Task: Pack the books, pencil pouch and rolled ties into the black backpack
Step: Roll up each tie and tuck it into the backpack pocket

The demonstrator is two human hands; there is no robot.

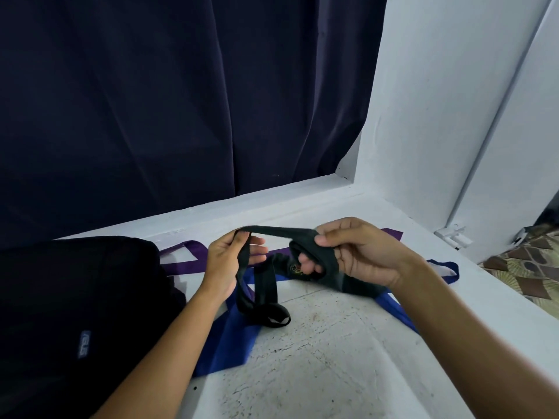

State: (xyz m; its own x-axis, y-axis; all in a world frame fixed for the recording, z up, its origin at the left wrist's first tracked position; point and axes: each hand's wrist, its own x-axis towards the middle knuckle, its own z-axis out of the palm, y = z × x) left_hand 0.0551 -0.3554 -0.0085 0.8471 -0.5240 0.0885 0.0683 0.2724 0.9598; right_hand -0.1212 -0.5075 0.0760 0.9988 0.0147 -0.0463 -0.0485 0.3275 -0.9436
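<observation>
Dark green fabric tie (260, 285) held above blue cloth tie (230, 337) on white speckled surface (332, 358). Strip pinched by left hand (225, 261) between thumb and fingers; wide end wound round curled fingers of right hand (351, 252). Roll judged best kept tight, edges aligned, strip fed under even tension. Black fabric backpack (75, 313) lain at left, contents not seen. Purple tie (193, 247) lain beyond.

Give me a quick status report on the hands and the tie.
Left hand and right hand both grip the black tie, stretched between them, not yet rolled. Black backpack lies left. Blue tie and purple tie underneath.
</observation>
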